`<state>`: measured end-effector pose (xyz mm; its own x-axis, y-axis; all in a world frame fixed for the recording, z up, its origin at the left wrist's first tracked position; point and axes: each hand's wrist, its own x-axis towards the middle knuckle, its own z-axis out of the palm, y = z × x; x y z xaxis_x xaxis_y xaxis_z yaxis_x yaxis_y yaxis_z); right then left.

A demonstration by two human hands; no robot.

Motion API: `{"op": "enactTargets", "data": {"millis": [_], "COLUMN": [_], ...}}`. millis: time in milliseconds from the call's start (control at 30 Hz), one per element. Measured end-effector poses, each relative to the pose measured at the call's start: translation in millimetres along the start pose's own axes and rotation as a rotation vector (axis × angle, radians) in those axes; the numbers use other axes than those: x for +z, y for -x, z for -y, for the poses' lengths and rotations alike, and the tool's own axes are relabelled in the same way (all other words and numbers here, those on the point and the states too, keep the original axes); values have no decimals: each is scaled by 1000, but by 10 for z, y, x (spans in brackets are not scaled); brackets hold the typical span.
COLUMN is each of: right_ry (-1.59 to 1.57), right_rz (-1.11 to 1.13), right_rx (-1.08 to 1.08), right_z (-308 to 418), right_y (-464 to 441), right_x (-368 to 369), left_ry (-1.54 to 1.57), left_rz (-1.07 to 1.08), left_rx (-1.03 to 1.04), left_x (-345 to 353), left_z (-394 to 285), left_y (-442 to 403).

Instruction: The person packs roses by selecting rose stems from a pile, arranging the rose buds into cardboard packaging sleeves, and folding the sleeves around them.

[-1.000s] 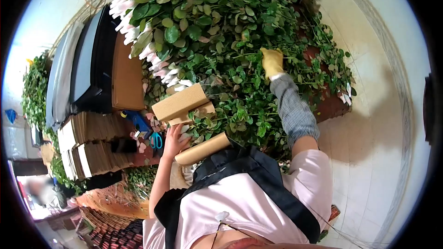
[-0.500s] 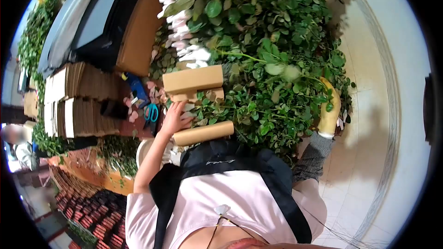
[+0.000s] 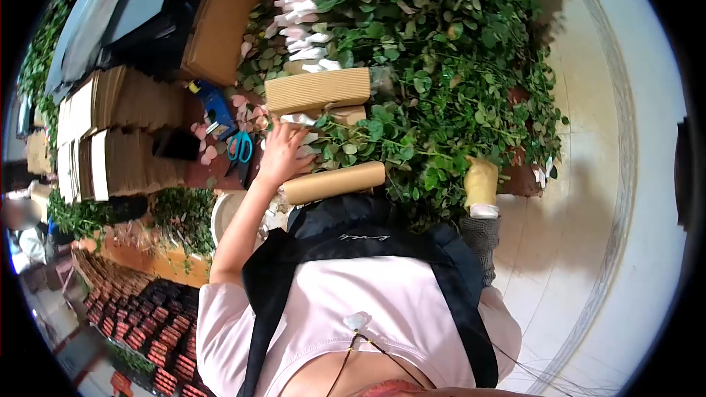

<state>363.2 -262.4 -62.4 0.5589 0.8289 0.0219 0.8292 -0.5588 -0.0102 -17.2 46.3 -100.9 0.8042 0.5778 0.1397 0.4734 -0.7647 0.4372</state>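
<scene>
My bare left hand (image 3: 283,153) lies with its fingers spread over pale flower heads between two pieces of brown cardboard. Above it is a ribbed cardboard piece (image 3: 318,90); below it, a smooth curved cardboard piece (image 3: 334,184). Leafy green stems (image 3: 397,136) run from these heads to the right. In a yellow glove, my right hand (image 3: 482,182) is at the stem end of this foliage. Leaves hide its fingers, so any grip is unclear. A row of flower heads in white sleeves (image 3: 303,15) edges the larger leafy pile (image 3: 456,44) further ahead.
Scissors with turquoise handles (image 3: 239,147) and a blue tool (image 3: 213,109) lie left of my hand among loose petals. Beyond are stacked cardboard sheets (image 3: 121,165) and a dark phone-like object (image 3: 176,144). A white bucket (image 3: 223,213) stands by my left forearm.
My right hand has come inward and closer to my body; the stem stretched across the pile before it no longer stands out. My left hand stays on the flower heads. The view has shifted slightly.
</scene>
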Motion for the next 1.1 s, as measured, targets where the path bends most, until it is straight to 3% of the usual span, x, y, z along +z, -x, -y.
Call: {"op": "enactTargets", "data": {"millis": [67, 200, 267, 300, 333, 400, 500, 600, 667, 800, 833, 933, 1000, 1067, 1100], "right_ry": [141, 284, 324, 202, 29, -252, -268, -397, -551, 49, 274, 247, 300, 441, 385], "right_rz": [-45, 258, 241, 548, 613, 655, 374, -49, -146, -293, -199, 133, 146, 155, 158], "right_rx": [-34, 202, 173, 236, 165, 264, 202, -77, -195, -154, -151, -188, -147, -290, -274], "right_z": [194, 157, 244, 274, -63, -168, 200, 569, 859, 1086, 1086, 1274, 1334, 1306, 1331], "right_y": [-146, -284, -303, -441, -476, -587, -838, -1359, -1898, -2779, -2855, -3040, -3021, -2934, -2949], "right_x": [-235, 733, 961, 571, 708, 193, -682, -604, -262, 314, 550, 591, 397, 260, 174], "left_ry": [-111, -16, -24, -47, -73, -39, -42, 5, 25, 65, 58, 63, 72, 192, 111], "left_rz": [45, 129, 164, 172, 192, 215, 218, 115, 103, 31, 30, 22, 32, 24, 22], "left_rx": [36, 14, -3, 6, 15, -7, 17, 62, 58, 38, 43, 37, 10, -36, 10], "left_x": [-164, -136, -161, -186, -223, -219, -161, -95, -102, 1, 10, 30, 54, 82, 62], "left_z": [-105, -25, -27, -39, -42, -35, -15, -6, -43, -19, -7, 10, 16, 23, 12], "left_y": [-82, -167, -196, -233, -238, -258, -221, -116, -106, -19, -3, -7, -4, 12, -12]}}
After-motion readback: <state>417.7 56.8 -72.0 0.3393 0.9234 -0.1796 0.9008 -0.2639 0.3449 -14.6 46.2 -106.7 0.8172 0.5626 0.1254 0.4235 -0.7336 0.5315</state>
